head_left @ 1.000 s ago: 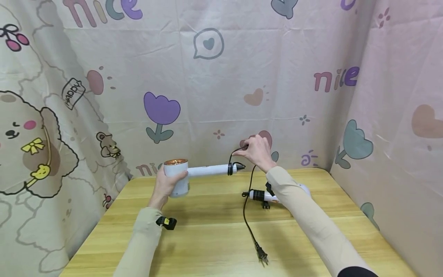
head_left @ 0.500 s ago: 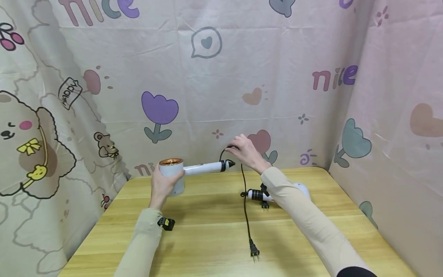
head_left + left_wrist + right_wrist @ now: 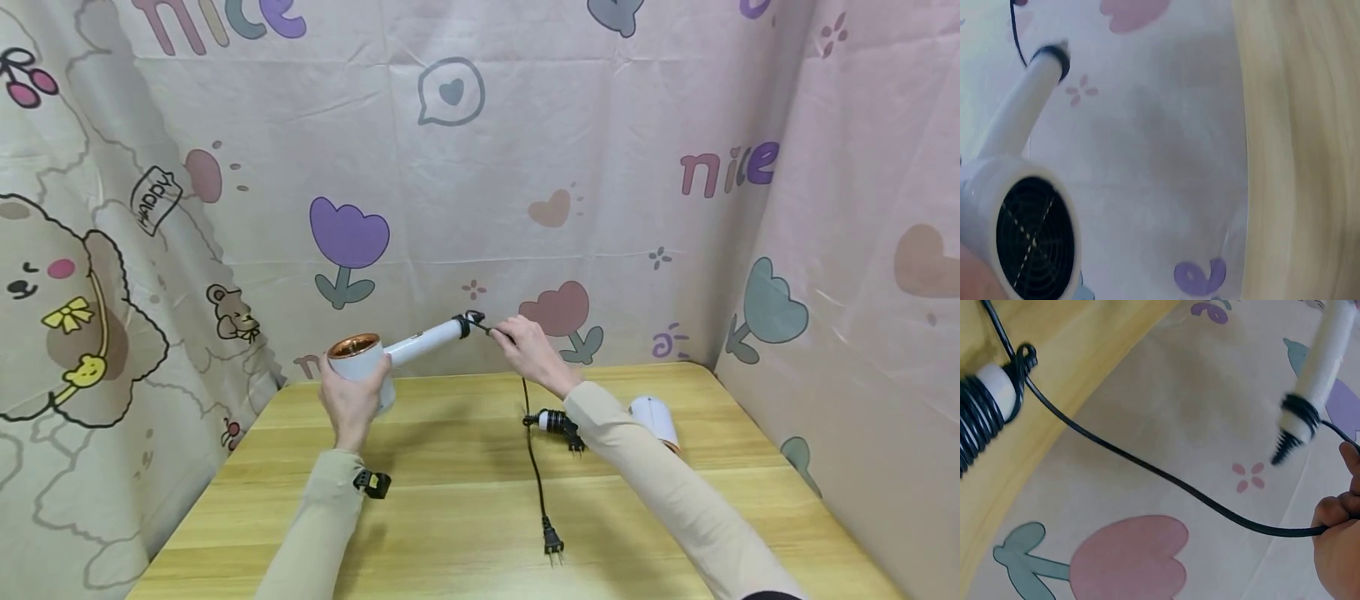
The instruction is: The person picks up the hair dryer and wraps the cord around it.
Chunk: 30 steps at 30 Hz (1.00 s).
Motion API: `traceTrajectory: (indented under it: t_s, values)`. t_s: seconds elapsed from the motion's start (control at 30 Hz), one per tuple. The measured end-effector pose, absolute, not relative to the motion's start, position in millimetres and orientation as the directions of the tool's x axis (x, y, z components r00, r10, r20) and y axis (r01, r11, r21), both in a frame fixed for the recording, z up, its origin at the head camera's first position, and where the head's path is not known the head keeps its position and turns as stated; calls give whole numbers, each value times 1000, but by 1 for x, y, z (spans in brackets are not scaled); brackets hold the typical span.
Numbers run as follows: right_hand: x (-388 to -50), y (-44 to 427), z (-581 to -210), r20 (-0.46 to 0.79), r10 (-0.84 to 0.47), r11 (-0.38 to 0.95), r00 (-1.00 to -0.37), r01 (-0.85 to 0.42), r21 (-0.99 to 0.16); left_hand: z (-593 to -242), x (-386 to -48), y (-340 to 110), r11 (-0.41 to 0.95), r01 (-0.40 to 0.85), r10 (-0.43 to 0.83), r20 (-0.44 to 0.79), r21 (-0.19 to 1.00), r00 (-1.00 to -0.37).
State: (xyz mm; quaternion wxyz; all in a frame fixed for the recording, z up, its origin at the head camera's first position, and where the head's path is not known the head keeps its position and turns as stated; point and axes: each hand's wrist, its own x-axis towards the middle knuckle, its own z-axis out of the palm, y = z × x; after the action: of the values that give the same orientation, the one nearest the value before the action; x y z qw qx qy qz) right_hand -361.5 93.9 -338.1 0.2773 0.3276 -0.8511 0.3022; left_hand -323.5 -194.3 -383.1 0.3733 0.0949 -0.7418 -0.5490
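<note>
My left hand (image 3: 351,404) grips a white hair dryer (image 3: 426,343) by its barrel, with the copper-coloured mouth facing up. Its handle points right and slightly upward. In the left wrist view the dark round grille (image 3: 1036,240) shows at the barrel's end. A few turns of black power cord (image 3: 1300,411) circle the handle's end, beside the ribbed cord guard (image 3: 1285,447). My right hand (image 3: 531,350) holds that cord between its curled fingers, just right of the handle's end. From there the cord hangs to the table, ending in a two-pin plug (image 3: 552,542).
A second white hair dryer (image 3: 654,417) lies on the wooden table (image 3: 450,517) at the right, partly hidden by my right sleeve. Its cord (image 3: 553,422) is coiled round the handle. A printed cloth (image 3: 480,183) hangs behind and at both sides.
The handle's end has swung left and up, and the barrel has shifted left and tilted. My right hand has moved left and lower with the cord. The plug has slid slightly left.
</note>
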Motion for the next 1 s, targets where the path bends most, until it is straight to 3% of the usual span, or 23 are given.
traceTrajectory:
  t_s: [0.2,0.33,0.43,0.73,1.0]
  values:
    - [-359,94,-346,574,-405,610,-712,-678,-410,-383,-329,-188,60,271,-653,243,961,-718]
    - [-362,96,-350,506,-432,610,-747,-655,-446,-383,-331,-186,-214,264,-591,91,940,-802]
    - [-364,99,-351,444,-463,619,-767,-638,-458,-384,-332,-184,-339,221,-517,15,914,-856]
    - [-372,115,-354,184,-485,640,-855,-490,-592,-388,-331,-178,-421,43,-338,-113,906,-934]
    - [-383,133,-357,96,-395,648,-914,-351,-676,-394,-333,-174,-498,-110,-114,-192,860,-975]
